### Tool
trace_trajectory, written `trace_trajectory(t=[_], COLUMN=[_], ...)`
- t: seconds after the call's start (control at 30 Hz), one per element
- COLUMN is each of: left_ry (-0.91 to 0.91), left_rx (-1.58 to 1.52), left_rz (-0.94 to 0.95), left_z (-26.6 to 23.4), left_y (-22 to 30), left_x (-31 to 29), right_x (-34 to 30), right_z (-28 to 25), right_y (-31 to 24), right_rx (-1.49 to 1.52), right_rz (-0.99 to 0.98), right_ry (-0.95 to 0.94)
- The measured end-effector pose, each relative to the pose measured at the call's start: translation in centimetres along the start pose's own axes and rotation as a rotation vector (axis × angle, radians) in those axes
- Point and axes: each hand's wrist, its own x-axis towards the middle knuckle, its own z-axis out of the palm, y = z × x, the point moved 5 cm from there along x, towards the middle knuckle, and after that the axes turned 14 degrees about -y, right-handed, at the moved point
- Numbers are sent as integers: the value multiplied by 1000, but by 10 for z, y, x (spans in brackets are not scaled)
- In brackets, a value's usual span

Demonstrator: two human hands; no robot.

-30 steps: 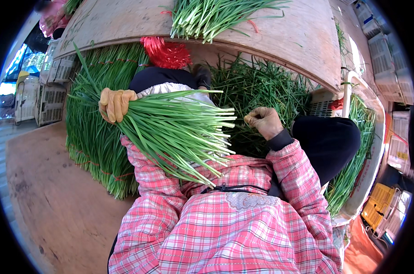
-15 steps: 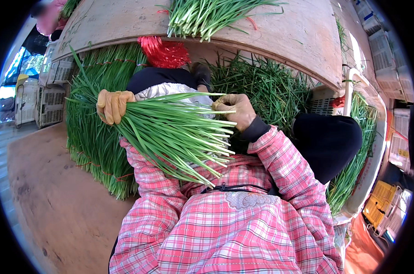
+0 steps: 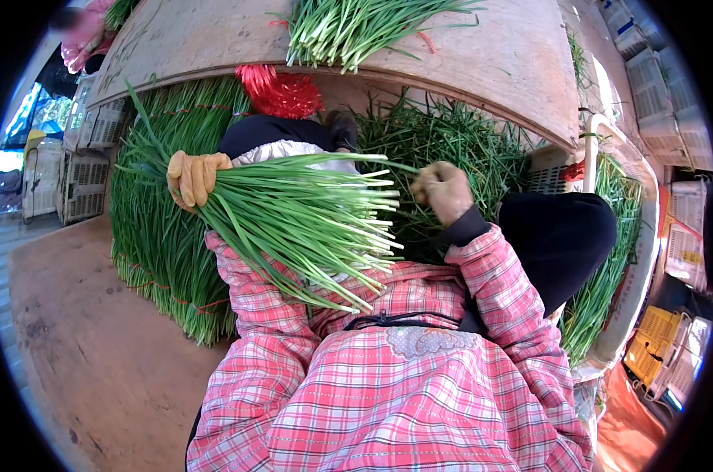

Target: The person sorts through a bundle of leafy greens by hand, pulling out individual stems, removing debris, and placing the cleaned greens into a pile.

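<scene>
A seated person in a pink plaid jacket [image 3: 372, 393] holds a fanned bunch of green stalks [image 3: 301, 208] across the middle of the frame, leafy ends left, pale ends right. The left hand [image 3: 195, 179], left of centre, is clamped around the bunch toward its leafy end. The right hand [image 3: 443, 191], just right of centre and apart from the pale ends, has its fingers drawn together, seemingly on a thin green blade [image 3: 399, 166] that runs out from the top of the bunch.

To my eye, drawing a blade out cleanly calls for a firm but uncrushing left grip, the pale ends kept spread, and a straight pull along the stalks so the neighbours stay put.

Overhead in the frame, the near edge of a wooden desk [image 3: 482, 79] curves down to the right, carrying another bundle [image 3: 356, 31]; red ties [image 3: 281, 90] hang at that edge. Loose leaves [image 3: 443, 134] lie beyond the right hand. A raised dark knee [image 3: 561, 236] bounds its right side, with a white basket [image 3: 647, 259] past that. The freest room seems the short gap between pale ends and knee; the left side is hemmed by stacked stalks [image 3: 163, 244]
</scene>
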Motion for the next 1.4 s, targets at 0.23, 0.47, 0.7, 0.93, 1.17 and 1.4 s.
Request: trace_trajectory(t=[0.23, 0.47, 0.7, 0.93, 1.17, 1.4], left_ry=[59, 251, 121, 162, 129, -108], left_rx=[-26, 12, 47, 79, 147, 102], left_rz=[57, 92, 50, 37, -9, -39], left_z=[8, -1, 7, 3, 5, 9], left_y=[6, -7, 0, -12, 1, 6], left_x=[-3, -7, -3, -1, -3, 1], right_x=[-6, -2, -28, -20, -33, -43], right_z=[-14, 72, -29, 62, 55, -35], right_y=[7, 15, 22, -16, -35, -24], right_rx=[-767, 150, -528, 256, -279, -1160], right_rz=[-120, -169, 286, 23, -83, 44], right_ry=[-177, -598, -255, -583, -348, 1])
